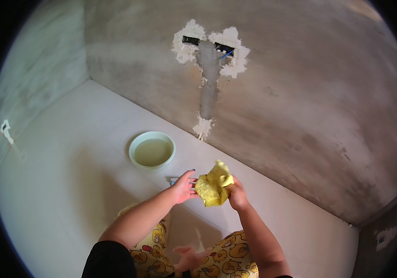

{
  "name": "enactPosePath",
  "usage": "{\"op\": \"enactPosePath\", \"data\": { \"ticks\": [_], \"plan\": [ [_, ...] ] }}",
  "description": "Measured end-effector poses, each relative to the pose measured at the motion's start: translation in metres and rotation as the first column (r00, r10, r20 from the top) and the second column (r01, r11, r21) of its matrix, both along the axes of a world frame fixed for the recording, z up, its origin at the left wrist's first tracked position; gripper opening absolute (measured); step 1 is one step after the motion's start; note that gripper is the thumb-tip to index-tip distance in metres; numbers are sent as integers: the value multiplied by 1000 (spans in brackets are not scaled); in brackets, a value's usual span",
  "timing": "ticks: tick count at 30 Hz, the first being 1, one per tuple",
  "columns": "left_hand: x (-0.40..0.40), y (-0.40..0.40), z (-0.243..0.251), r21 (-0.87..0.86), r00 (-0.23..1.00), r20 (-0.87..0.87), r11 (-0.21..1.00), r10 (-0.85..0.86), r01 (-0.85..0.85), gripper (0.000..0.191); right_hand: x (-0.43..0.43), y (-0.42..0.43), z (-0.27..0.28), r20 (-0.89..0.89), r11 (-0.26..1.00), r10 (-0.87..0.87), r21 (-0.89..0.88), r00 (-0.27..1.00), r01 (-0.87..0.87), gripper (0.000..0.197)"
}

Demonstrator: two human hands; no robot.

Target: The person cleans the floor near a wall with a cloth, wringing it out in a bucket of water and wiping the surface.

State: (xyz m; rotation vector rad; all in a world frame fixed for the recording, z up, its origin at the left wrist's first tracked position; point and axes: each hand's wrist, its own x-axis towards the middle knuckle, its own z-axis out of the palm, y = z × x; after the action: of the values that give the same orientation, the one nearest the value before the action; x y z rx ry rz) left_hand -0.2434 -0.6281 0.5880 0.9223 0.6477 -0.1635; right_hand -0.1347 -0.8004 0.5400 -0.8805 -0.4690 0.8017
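A crumpled yellow cleaning cloth (214, 186) is held up over the floor in front of me. My right hand (237, 194) grips it along its right side. At the cloth's left edge is my left hand (184, 187), thumb raised and fingers spread; whether the fingertips touch the cloth cannot be told. Beyond my left hand, a pale round basin (132, 155) stands on the floor with cloudy water (153, 152) in it. A small blue-and-white object (173, 181) lies by my left wrist, partly hidden by it.
Light floor tiles (94, 114) run up to a bare plastered wall (288, 114). Two recessed electrical boxes (190, 40) sit in the wall with white patching around them, and a blue wire (227, 54) sticks out of one. My patterned trouser legs (231, 255) are below.
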Motion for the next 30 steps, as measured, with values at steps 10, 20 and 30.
{"op": "enactPosePath", "data": {
  "ticks": [10,20,30],
  "plan": [
    [-11,163,-68,139,992,87,985,91,-103,44,-19,186,-69,569,975,217,-167,793,-147,52],
    [-56,265,-245,73,840,116,839,531,-540,46,3,249,-255,294,708,322,-706,900,-22,61],
    [-105,291,-356,-52,613,-4,612,790,-789,42,21,292,-395,735,585,637,-658,234,474,38]
  ]
}}
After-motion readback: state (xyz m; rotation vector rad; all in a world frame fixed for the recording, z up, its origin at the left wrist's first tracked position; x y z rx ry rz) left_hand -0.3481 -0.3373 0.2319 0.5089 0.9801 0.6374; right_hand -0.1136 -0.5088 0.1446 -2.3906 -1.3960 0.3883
